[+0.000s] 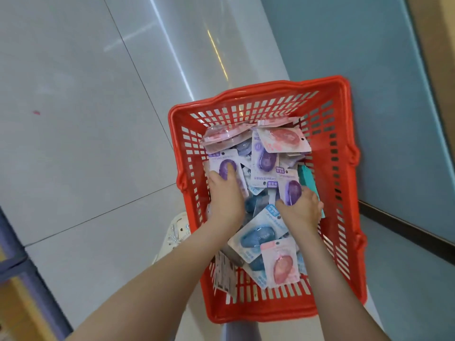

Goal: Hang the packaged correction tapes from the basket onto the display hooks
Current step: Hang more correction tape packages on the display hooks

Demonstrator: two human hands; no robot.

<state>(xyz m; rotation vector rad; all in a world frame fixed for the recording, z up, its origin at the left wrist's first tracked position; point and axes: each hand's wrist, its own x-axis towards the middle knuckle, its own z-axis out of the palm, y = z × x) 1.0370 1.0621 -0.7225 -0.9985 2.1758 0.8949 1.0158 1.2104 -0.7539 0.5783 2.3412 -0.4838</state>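
A red plastic basket [344, 134] on the floor holds several packaged correction tapes in purple, pink and blue. Both my hands reach into it. My left hand [225, 193] grips a purple correction tape pack [222, 159] at the basket's left side, thumb on the blister. My right hand [301, 210] pinches another purple pack [291, 184] near the middle right. A pink pack [283, 140] lies on top at the far end, and a blue pack [256, 233] and a pink pack [280, 264] lie below my wrists. No display hooks are in view.
The basket stands on glossy grey floor tiles [73, 119]. A teal panel [357, 57] runs along the right. A shelf edge [22, 279] shows at the lower left. My shoe [177, 230] is left of the basket. A teal box [307, 178] sits inside the basket.
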